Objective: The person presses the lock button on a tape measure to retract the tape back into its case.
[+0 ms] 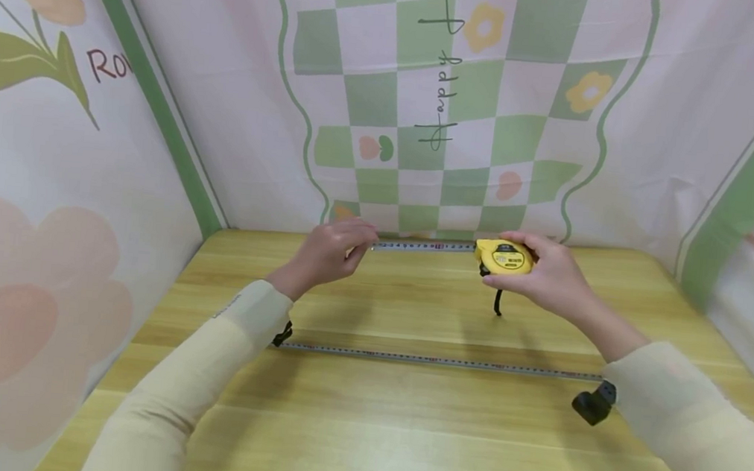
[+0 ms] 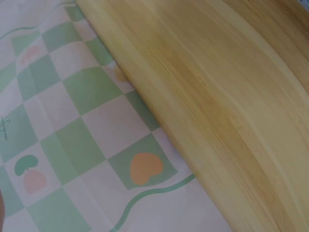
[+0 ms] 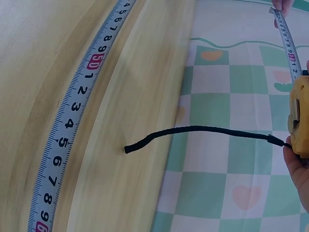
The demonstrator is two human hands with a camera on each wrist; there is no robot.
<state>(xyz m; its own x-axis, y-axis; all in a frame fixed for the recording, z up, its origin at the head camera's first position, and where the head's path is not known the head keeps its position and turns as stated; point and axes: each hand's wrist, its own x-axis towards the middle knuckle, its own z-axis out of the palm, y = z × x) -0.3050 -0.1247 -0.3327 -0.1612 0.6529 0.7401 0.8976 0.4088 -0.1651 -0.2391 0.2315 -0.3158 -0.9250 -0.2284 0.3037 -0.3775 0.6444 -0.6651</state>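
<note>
A yellow tape measure (image 1: pixel 508 258) is held in my right hand (image 1: pixel 551 277), thumb on the near side and fingers on the far side. Its blade (image 1: pixel 423 246) is drawn out leftwards, above the far part of the table. My left hand (image 1: pixel 335 253) pinches the blade's free end. From the case hangs a black wrist strap (image 3: pixel 203 128). Below the hands, a second length of measuring tape (image 1: pixel 433 361) lies straight across the wooden table, its ends hidden by the forearms. The left wrist view shows only table and cloth, with a sliver of skin at the edge.
The wooden table (image 1: pixel 373 430) ends at a hanging cloth (image 1: pixel 415 186) with green checks and flowers. More printed cloth (image 1: pixel 30 272) hangs along the left side. Black wrist cameras (image 1: pixel 594 404) sit under both sleeves, close to the lying tape.
</note>
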